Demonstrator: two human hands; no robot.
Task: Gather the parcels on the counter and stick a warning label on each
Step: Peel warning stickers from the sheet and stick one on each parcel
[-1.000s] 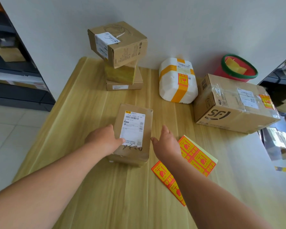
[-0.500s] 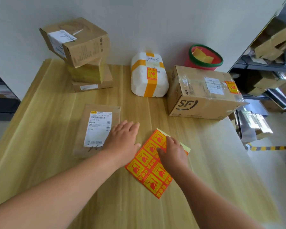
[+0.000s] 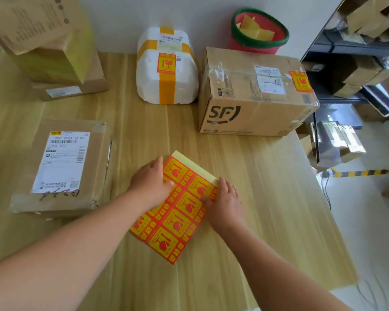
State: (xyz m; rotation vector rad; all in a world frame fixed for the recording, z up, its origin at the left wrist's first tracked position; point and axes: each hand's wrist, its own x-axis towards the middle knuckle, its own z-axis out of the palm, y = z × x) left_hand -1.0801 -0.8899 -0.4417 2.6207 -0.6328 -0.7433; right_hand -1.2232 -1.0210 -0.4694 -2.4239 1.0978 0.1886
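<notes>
Now | left hand: fingers flat on label sheet | right hand: fingertips touching edge

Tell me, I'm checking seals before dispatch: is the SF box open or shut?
Shut. The SF box has top flaps closed under clear tape, with a shipping slip and an orange warning label stuck on top.

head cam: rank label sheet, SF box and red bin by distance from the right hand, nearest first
1. Label sheet: the right hand touches its right edge.
2. SF box: beyond the hand, toward the wall.
3. Red bin: behind the SF box, by the wall.
</notes>
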